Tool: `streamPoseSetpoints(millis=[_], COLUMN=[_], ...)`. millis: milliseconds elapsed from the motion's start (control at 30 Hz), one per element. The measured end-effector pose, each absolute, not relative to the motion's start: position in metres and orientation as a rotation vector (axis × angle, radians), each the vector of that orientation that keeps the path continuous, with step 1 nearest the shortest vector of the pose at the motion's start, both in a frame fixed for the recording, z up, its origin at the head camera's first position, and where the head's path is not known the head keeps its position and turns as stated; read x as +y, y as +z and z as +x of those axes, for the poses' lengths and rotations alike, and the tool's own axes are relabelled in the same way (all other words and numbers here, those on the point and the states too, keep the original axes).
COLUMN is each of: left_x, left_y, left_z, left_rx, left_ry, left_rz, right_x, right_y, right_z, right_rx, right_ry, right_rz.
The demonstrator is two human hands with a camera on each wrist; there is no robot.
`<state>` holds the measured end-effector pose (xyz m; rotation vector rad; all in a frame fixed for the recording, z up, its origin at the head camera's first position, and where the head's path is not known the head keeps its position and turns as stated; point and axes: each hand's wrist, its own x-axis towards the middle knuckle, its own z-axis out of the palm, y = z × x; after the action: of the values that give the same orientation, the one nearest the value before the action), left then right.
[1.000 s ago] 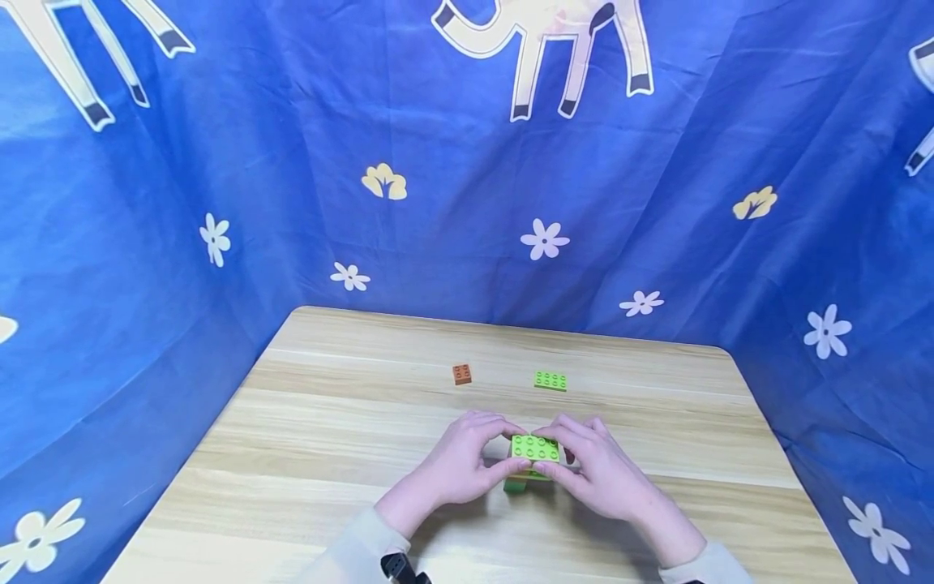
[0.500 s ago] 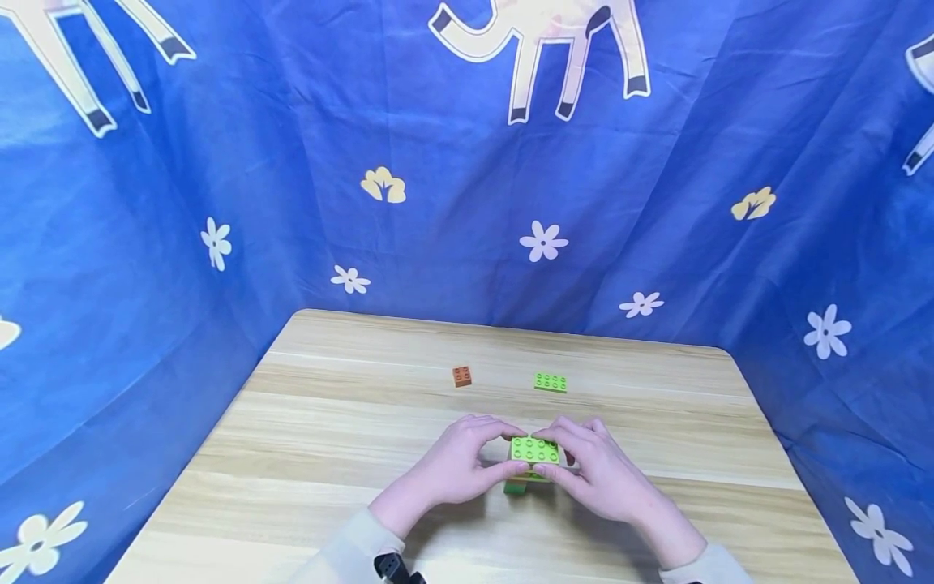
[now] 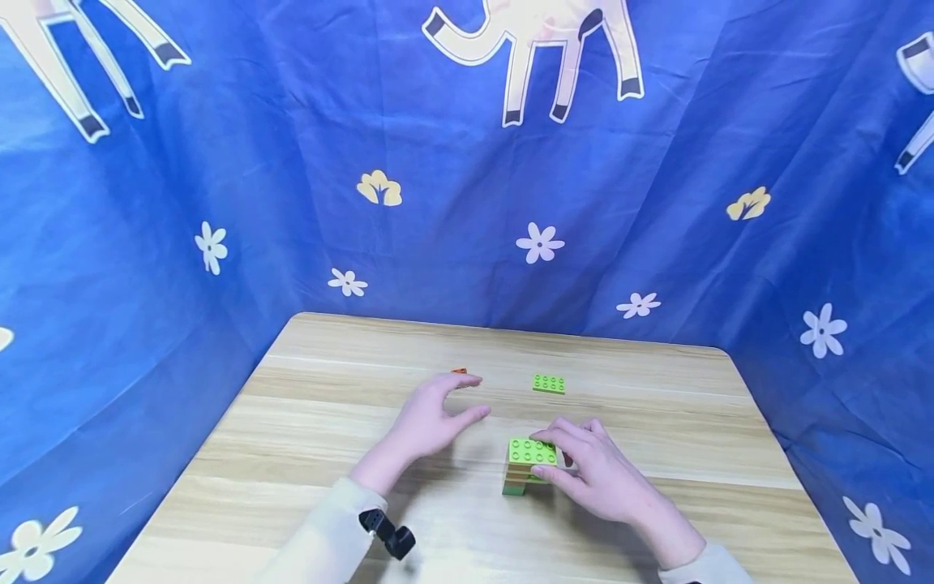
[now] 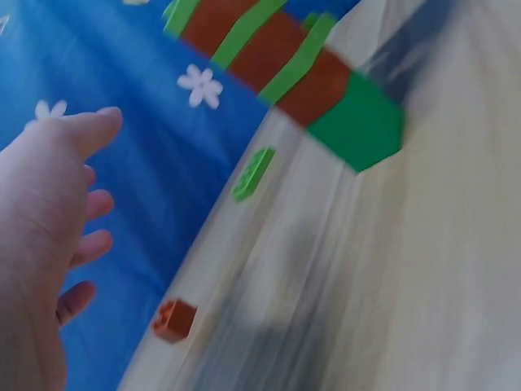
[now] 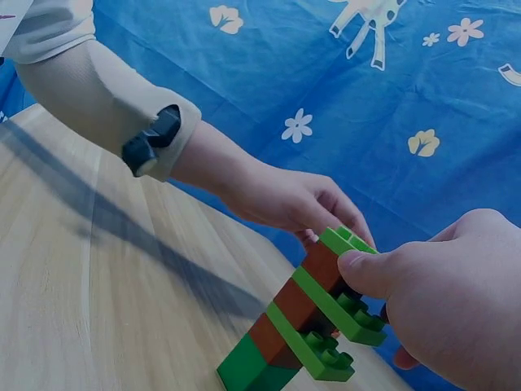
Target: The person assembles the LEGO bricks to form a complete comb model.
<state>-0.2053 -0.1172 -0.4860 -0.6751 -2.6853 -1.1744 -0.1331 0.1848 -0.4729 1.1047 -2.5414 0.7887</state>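
Right hand [image 3: 598, 470] pinching a toy-brick tower [image 3: 520, 453], left hand [image 3: 430, 418] loosely extended near a brown brick [image 4: 174, 321].

From where I stand, the tower is in the lower part of the head view, right of centre, upright on the wood-grain table [image 3: 292, 478]; the right thumb and fingers grip its top end from the right side. It has a dark green base brick [image 4: 358, 126], then brown bricks alternating with light green plates, the lower plates jutting out sideways, studs showing. Left of it, the left hand has its thumb apart from relaxed fingers, partly covering the small brown brick near the middle of the frame. A loose light green plate [image 3: 549, 384] lies farther back, above the tower in the frame, before the blue curtain [image 3: 452, 268].
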Motion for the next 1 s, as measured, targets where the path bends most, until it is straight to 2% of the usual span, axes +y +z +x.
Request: streamPoseSetpoints(millis=[400,1000], left_x=[-0.141,-0.144], left_y=[-0.507,-0.534], left_z=[-0.245,-0.277], left_rx=[-2.795,-2.832], left_ry=[-1.077,-0.950], left_rz=[-0.475,-0.468], right_x=[0.184,0.185], right_y=[-0.475,-0.475], right_z=[-0.132,-0.133], right_rx=[-2.537,-2.548], right_ry=[0.771,0.774], right_rz=[1.109,1.100])
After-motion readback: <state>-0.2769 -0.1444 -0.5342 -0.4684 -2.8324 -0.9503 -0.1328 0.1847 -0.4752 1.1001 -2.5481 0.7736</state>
